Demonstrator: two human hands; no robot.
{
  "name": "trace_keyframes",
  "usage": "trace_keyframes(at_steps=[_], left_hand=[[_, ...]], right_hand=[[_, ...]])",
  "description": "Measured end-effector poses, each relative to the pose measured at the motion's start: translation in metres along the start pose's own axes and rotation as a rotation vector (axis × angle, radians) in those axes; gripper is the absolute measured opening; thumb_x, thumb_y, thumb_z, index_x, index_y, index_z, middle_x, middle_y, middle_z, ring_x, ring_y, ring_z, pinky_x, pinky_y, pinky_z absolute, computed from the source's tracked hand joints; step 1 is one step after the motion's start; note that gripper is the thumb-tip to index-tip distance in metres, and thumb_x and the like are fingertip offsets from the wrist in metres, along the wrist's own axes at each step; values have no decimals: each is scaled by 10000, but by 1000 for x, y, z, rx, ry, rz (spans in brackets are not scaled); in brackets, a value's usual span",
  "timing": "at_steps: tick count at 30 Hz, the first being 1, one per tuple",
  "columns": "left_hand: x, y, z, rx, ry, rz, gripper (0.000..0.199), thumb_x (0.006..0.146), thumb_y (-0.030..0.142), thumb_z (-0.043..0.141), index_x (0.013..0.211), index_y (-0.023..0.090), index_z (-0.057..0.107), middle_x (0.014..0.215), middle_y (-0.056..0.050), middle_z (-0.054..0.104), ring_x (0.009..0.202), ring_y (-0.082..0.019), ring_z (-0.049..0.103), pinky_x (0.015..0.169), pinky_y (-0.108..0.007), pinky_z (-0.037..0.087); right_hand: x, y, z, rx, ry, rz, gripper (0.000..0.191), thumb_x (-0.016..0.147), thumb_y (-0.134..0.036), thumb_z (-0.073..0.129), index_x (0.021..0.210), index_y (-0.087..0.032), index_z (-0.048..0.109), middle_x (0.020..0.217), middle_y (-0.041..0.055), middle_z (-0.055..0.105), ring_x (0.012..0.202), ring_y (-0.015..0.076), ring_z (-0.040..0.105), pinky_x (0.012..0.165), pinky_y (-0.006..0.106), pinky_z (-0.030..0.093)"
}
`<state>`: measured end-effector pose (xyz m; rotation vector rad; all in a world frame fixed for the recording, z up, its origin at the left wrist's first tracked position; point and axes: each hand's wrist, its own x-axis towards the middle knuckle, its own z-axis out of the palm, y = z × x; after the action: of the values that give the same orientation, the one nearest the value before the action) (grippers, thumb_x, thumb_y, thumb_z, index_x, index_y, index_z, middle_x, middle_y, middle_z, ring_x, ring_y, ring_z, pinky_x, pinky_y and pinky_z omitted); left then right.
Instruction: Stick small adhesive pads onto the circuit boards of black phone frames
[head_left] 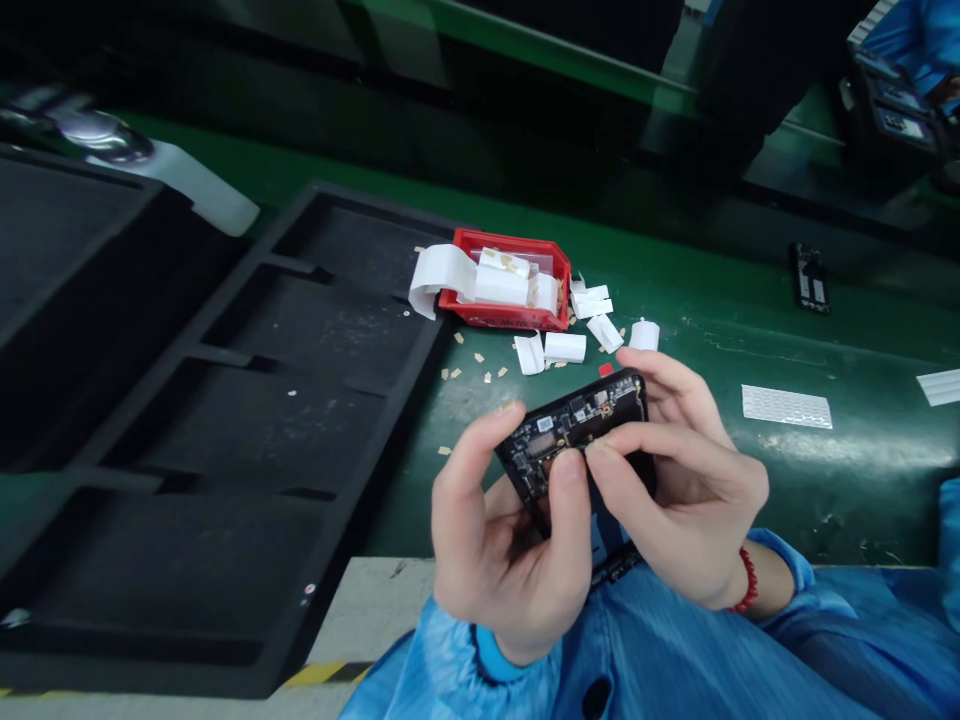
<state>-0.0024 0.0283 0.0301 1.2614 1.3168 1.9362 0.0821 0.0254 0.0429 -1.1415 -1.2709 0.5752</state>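
Both hands hold an opened phone (577, 415), tilted, with its circuit board facing up toward me. My left hand (517, 530) is closed around the phone's left end, its thumb pressing on the board near the middle. My right hand (675, 480) grips the other end; its thumb and index finger are pinched together over the board beside the left thumb. Whatever lies between those fingertips is too small to make out. The phone's lower part, with a blue patch, is partly hidden behind the fingers and rests close to the blue sleeves.
A red bin (510, 318) with white label rolls stands ahead, with white paper pieces (565, 348) and small tan bits around it. A black compartment tray (247, 420) fills the left. To the right lie a white label sheet (786, 406) and another opened phone (811, 278).
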Motion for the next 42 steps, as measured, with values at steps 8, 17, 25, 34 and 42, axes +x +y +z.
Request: trace_keyframes(at_steps=[8,17,25,34,42], left_hand=[[1,3,-3,-2,-16,-120,300,911,212,736,1178,348,734,1018,25,736,652,-116,723,605,-249,686],[4,2,-2,31,-13,-68,263,907,196,735,1157,276,718,1011,17,731,599,-81,692,550,-187,639],[-1,-8,-4,110,-86,-57,339,890,108,712,1213,201,673,719,76,693,410,-24,566,429,-105,496],[-5,-48,-48,75,-245,-582,621,875,378,772,1454,277,570,1140,-54,759,821,-175,746,710,-239,614],[14,-66,-93,370,-80,-523,161,926,303,682,1080,269,717,817,19,649,692,-134,572,644,-259,455]], right_hand=[[-2,1,-8,28,-96,-32,283,867,-41,669,990,-259,801,1401,69,633,1197,292,686,1047,501,588],[3,1,-7,57,-85,23,238,852,-44,700,934,-256,771,1318,72,671,1116,250,715,966,439,628],[11,16,-3,76,-40,174,203,792,-103,766,739,-218,608,1024,41,651,954,171,684,804,302,599],[0,68,-23,46,-154,238,130,924,-234,657,1051,-236,631,1231,75,661,1105,169,692,982,332,599],[9,130,-95,-360,-489,237,267,848,-293,756,1109,-244,736,1189,72,747,1134,274,698,1050,496,556]])
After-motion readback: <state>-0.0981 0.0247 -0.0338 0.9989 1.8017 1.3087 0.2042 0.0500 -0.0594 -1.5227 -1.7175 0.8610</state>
